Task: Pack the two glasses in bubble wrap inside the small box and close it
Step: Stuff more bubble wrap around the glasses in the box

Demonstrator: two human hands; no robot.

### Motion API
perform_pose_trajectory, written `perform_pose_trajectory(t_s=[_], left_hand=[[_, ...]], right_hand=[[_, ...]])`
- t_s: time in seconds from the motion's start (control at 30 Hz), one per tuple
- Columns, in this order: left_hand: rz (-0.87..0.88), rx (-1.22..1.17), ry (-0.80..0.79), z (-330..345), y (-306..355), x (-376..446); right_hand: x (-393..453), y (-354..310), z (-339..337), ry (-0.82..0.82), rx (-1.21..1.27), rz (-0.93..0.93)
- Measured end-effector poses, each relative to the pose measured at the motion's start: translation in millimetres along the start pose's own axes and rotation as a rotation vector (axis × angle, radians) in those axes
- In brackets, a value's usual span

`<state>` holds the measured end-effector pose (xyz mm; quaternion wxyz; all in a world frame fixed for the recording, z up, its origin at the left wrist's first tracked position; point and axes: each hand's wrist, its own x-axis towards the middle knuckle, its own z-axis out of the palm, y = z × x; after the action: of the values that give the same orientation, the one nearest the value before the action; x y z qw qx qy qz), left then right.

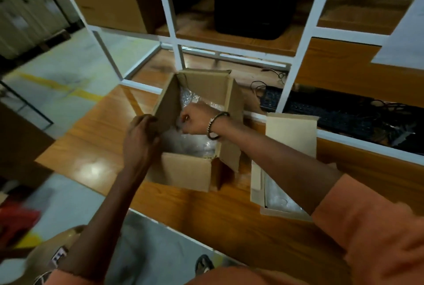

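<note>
The small box (183,170) was seen standing upright on the wooden bench (91,147), its mouth facing upward and all flaps raised; its longer side appeared to run away from the person, toward the white shelf frame (296,59). The left flap was pinched at its near edge by the left hand (141,137), whose fingers were curled over the cardboard. The right hand (195,120) was lowered into the box, fingers bent onto the bubble wrap (192,144), though what exactly was gripped could not be made out through the blur. The glasses themselves were not distinguishable; they were judged to lie inside the wrap, so their long axis could not be told.

The wrap was judged soft, light and somewhat slippery, and its contents fragile, so a broad, gentle hold from above was thought better than any squeezing. The cardboard was judged light and fairly stiff, best taken by the flap edges or the side walls. The packing was judged nearly done, with the closing not yet begun.

A second, shallower open box (275,206) lay just to the right on the bench, and a dark keyboard (344,119) rested on the shelf behind.
</note>
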<state>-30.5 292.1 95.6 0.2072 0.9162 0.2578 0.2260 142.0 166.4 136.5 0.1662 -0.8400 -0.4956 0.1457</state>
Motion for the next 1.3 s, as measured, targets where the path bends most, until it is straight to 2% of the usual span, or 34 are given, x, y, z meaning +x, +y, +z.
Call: perform_pose_trajectory(t_s=[0.1, 0.2, 0.27, 0.4, 0.53, 0.67, 0.73, 0.8, 0.9, 0.97, 1.03, 1.07, 1.17, 1.23, 1.3], left_hand=[[-0.041, -0.138, 0.029, 6.9, 0.4, -4.2], [-0.077, -0.153, 0.051, 9.9, 6.3, 0.2], [-0.091, -0.118, 0.049, 9.3, 7.2, 3.1], [-0.095, -0.003, 0.010, 10.1, 7.6, 10.0], [-0.016, 0.057, 0.029, 11.7, 13.6, 20.8], [0.109, -0.002, 0.098, 26.6, 56.2, 22.1], [0.127, -0.164, 0.071, 38.0, 89.2, 19.0], [0.113, -0.466, 0.010, 47.7, 124.0, 14.3], [-0.037, -0.924, -0.231, 52.3, 172.1, 5.3], [-0.018, -1.048, -0.365, 56.4, 195.5, -0.1], [0.061, -0.998, -0.462, 65.6, 212.0, -8.2], [0.088, -0.899, -0.490, 71.5, 218.0, -12.3], [0.142, -0.564, -0.441, 94.6, 229.1, -23.0], [0.129, -0.592, -0.441, 109.5, 232.9, -29.3], [0.107, -0.682, -0.512, 122.5, 236.0, -33.9]], right_hand=[[25.4, -20.6, 31.0, -0.170, -0.123, 0.065], [40.6, -29.1, 59.7, -0.301, -0.202, 0.097], [44.0, -29.5, 67.2, -0.276, -0.205, 0.129], [36.7, -23.2, 45.4, -0.138, -0.055, 0.206], [21.3, -2.3, 0.4, -0.103, 0.197, 0.255], [-23.2, 31.4, -46.0, 0.029, 0.754, 0.287], [-48.8, 50.0, -61.6, 0.057, 0.994, 0.292], [-74.6, 70.2, -73.3, 0.068, 1.230, 0.285], [-118.8, 98.8, -85.4, 0.079, 1.424, 0.249], [-147.6, 118.7, -87.2, 0.093, 1.484, 0.244], [-172.9, 141.9, -82.4, 0.161, 1.513, 0.306], [-185.2, 151.3, -77.9, 0.188, 1.541, 0.341], [-220.0, 170.3, -60.6, 0.288, 1.647, 0.438], [-239.0, 182.2, -44.8, 0.369, 1.703, 0.503], [-254.3, 193.0, -30.0, 0.402, 1.704, 0.554]])
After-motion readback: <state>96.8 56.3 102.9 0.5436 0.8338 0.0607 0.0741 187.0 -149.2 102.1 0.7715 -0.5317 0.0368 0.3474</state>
